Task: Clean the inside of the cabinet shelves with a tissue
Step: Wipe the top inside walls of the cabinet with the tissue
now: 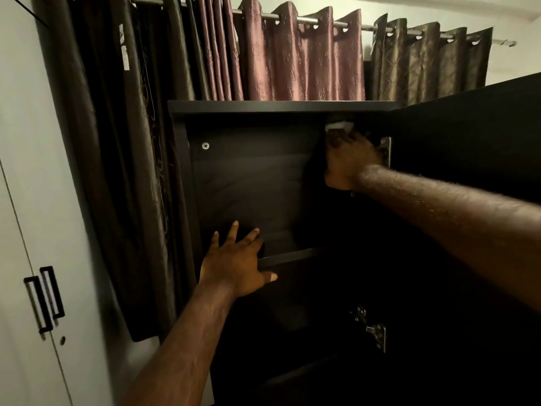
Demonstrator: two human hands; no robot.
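Note:
A dark cabinet [281, 107] stands open in front of me, its top compartment dim inside. My right hand [349, 161] reaches into the upper right corner of that compartment and presses a white tissue [339, 125] against the underside of the top panel. My left hand [235, 263] rests with fingers spread on the front edge of the shelf [295, 256] below, thumb under the edge. The lower compartments are too dark to see into.
The cabinet door [468, 148] hangs open on the right, with metal hinges [386, 150] beside my right hand and lower down [376, 332]. Curtains [298, 57] hang behind the cabinet. A white wardrobe [35, 230] with black handles stands on the left.

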